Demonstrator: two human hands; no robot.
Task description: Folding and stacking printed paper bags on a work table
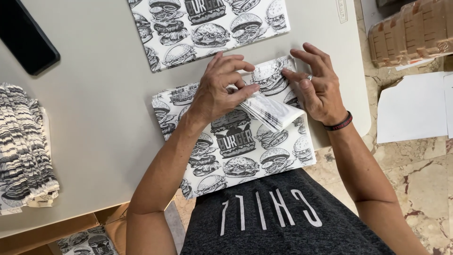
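Note:
A stack of black-and-white printed paper sheets (pixel 236 156) with burger drawings lies at the table's near edge. My left hand (pixel 219 89) pinches a lifted bundle of sheet edges (pixel 276 111) near the stack's upper right. My right hand (pixel 318 85) rests spread on the stack's top right corner, with its fingertips pressing the paper; it wears a ring and a dark wristband. The lifted sheets fan out between the two hands.
A second printed stack (pixel 207 28) lies farther back on the grey table (pixel 94 118). Folded printed papers (pixel 23 146) pile at the left edge. A black phone (pixel 26 40) sits top left. On the floor are cardboard pieces (pixel 415 33) and white sheets (pixel 415 108).

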